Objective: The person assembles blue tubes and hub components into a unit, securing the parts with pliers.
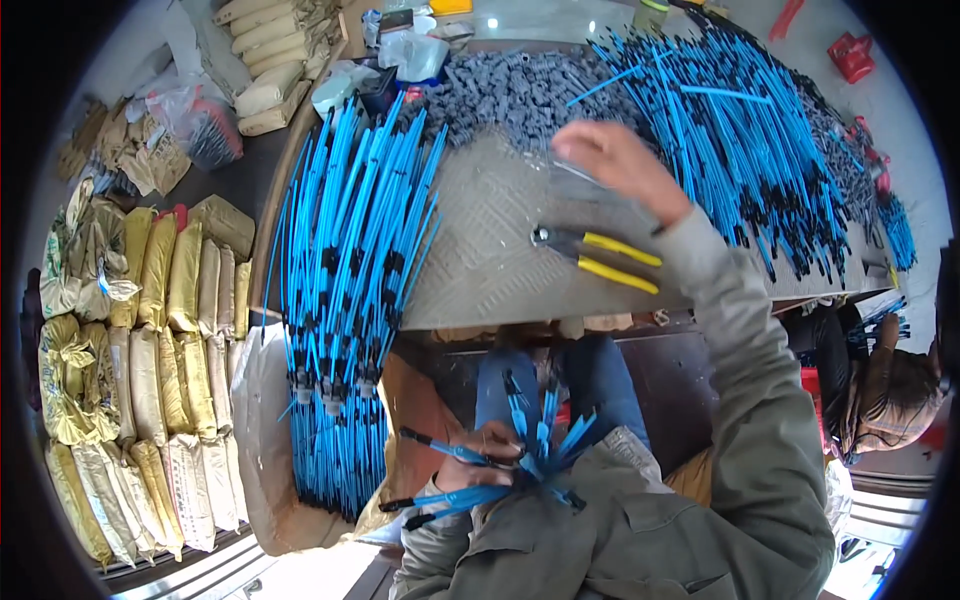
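Note:
My left hand (485,450) is closed round a spread bundle of blue tubes with black ends (545,430), held low in front of my body above my lap. The tubes fan out in several directions. Over the far middle of the table is my right hand (615,165), slightly blurred, its fingers stretched to the left with nothing visible in them. It is nearest to a heap of small grey plastic parts (510,90). Cutting pliers with yellow handles (605,262) lie on the table below my right wrist.
A large heap of blue tubes (740,140) covers the table's right side. More blue tubes (350,230) lie at the left, above an open bag (265,440) holding further tubes. Yellowish sacks (150,350) are stacked on the left. A person's arm (880,370) shows at the right.

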A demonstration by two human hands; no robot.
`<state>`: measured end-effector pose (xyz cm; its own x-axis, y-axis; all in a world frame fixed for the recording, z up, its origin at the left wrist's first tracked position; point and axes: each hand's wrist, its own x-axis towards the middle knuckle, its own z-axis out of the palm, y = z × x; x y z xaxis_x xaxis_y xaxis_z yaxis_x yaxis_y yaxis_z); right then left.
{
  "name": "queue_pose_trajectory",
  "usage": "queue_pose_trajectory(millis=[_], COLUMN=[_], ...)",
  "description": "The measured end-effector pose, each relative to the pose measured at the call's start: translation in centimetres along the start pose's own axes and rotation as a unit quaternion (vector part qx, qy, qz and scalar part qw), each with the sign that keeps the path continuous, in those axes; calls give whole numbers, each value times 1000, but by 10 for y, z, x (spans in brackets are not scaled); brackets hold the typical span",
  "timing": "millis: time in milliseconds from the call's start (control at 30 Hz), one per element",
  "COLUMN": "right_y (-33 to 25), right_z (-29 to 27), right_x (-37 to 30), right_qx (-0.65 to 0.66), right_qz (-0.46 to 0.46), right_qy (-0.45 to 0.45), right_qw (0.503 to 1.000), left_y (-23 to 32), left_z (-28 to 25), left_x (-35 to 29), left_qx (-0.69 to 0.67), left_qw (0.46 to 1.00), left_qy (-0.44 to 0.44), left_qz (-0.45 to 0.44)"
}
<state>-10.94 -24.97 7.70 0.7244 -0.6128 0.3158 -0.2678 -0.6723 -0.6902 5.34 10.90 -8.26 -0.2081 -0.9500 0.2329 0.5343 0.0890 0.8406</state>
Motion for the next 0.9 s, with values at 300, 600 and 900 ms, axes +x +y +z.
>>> queue_pose_trajectory(millis=[300, 600, 900], right_y=[108, 102, 55], right_z=[-23, -32, -57], right_x=[146, 142, 104], right_qx=[-409, -303, -319], right_qz=[79, 19, 131], right_qy=[152, -17, -175], right_qw=[896, 953, 922], left_y=[15, 21, 14], left_z=[-3, -16, -18], left_x=[13, 17, 22], left_qx=[4, -1, 4], left_qw=[996, 995, 998], left_qy=[-48, -20, -25], left_qz=[-70, -95, -57])
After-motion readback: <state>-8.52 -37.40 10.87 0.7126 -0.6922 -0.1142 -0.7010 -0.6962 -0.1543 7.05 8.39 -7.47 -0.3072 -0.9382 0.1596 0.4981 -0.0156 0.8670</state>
